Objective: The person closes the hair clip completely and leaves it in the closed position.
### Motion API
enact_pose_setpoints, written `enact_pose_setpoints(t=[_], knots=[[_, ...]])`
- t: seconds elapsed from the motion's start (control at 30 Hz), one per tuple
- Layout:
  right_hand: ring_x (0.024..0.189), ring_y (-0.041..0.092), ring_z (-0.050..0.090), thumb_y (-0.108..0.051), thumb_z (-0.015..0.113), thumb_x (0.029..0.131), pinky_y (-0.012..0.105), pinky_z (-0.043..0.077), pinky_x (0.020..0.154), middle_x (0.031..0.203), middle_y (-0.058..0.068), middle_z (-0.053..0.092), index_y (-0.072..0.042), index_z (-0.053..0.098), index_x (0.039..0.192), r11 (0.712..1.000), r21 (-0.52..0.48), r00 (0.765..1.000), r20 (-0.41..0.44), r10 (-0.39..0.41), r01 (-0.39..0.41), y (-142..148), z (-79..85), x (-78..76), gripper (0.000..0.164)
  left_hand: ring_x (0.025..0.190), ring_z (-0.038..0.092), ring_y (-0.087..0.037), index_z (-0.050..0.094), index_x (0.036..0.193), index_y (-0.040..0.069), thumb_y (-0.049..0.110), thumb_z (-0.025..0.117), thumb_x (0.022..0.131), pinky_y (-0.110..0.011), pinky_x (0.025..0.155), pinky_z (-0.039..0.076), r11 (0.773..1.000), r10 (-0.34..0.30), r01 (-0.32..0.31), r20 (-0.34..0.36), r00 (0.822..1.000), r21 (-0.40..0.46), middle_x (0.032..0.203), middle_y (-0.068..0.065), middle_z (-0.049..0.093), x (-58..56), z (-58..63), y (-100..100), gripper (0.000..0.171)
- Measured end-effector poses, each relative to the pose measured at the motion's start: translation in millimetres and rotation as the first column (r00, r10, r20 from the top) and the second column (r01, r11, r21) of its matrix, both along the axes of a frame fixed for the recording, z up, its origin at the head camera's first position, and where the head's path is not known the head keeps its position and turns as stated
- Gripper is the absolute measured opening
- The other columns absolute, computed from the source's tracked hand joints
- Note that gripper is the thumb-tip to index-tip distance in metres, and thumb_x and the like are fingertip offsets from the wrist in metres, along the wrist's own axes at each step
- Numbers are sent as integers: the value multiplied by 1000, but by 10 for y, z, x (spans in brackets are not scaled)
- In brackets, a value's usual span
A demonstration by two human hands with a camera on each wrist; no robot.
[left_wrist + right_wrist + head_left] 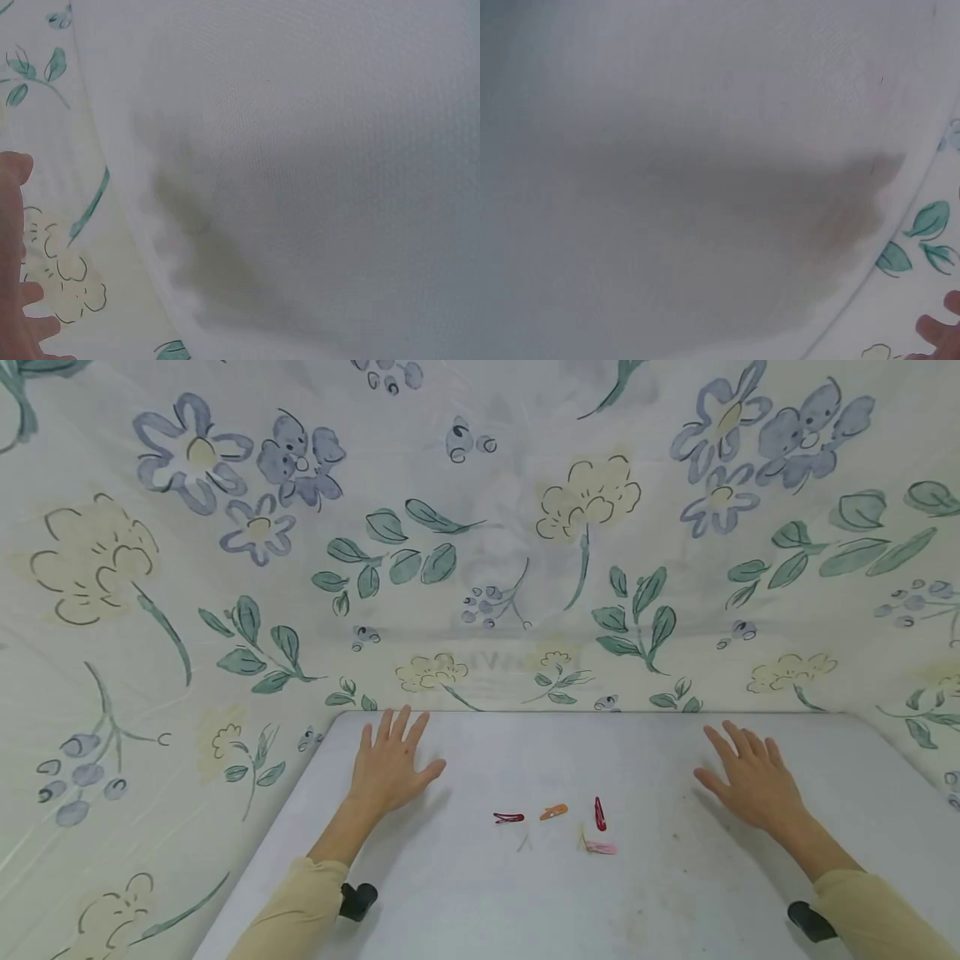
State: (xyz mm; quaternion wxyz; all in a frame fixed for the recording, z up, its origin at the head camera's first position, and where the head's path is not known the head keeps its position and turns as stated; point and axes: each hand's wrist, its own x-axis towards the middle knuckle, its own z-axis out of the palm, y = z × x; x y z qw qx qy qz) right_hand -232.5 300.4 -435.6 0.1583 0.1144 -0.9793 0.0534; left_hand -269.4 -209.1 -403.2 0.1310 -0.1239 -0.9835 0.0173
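Note:
My left hand (388, 770) is held over the left part of the white table, its fingers spread and nothing in it. Opposite, my right hand (753, 777) hovers over the right part, fingers apart, also holding nothing. Between the hands lie small hair clips: a dark red hair clip (509, 817) with its prongs apart, an orange hair clip (553, 812), a red hair clip (600, 815) and a pink hair clip (602, 848). Each wrist view catches only some fingertips at its edge and the hand's shadow on the tabletop.
A thin yellowish V-shaped piece (582, 839) lies beside the pink clip, and a pale V-shaped piece (525, 842) lies farther left. The white table (465, 910) has faint stains on its right half. Flower-patterned cloth (510, 568) hangs behind the table's back edge.

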Motion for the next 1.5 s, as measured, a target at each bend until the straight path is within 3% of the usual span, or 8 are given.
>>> enact_pose_setpoints(t=[0.3,0.6,0.8,0.97,1.17,1.5], knots=[[123,54,43,-31,70,90,68,28,106,138,33,44,3,42,141,999,-25,999,-39,24,-25,-78,32,-3,68,144,27,-43,32,154,12,59,54,90,-65,112,24,1000,-18,19,-26,999,20,158,-20,30,13,-45,0,82],[120,54,46,-35,66,93,66,44,90,136,33,47,1,44,141,991,-134,998,67,-9,18,-169,103,-18,64,141,33,-43,37,151,11,54,60,89,-64,109,28,997,-51,55,-66,997,63,154,-20,37,53,-89,-3,79],[121,51,48,-35,65,93,63,49,83,136,31,46,0,45,140,984,-178,992,124,-6,28,-252,140,-27,63,134,43,-39,45,145,9,44,67,87,-57,103,41,966,-133,156,-125,983,204,146,-19,46,95,-108,6,71],[123,49,47,-35,66,93,65,48,83,137,30,47,-1,47,140,976,-217,991,131,5,24,-326,169,-26,61,134,43,-34,47,143,9,41,67,88,-54,102,43,936,-176,201,-111,978,289,146,-16,47,130,-113,31,67],[126,49,45,-33,66,93,69,44,88,138,29,47,-2,46,141,967,-255,990,135,33,2,-437,209,-13,60,135,43,-33,48,143,10,42,67,88,-53,103,43,927,-190,209,-90,978,313,147,-14,47,167,-115,62,66],[124,45,49,-30,68,92,63,47,91,136,26,52,-2,50,139,956,-286,993,76,85,-60,-629,199,-21,57,136,43,-33,49,142,9,41,69,87,-51,106,41,911,-223,234,-72,972,339,148,-14,46,203,-129,73,67]])
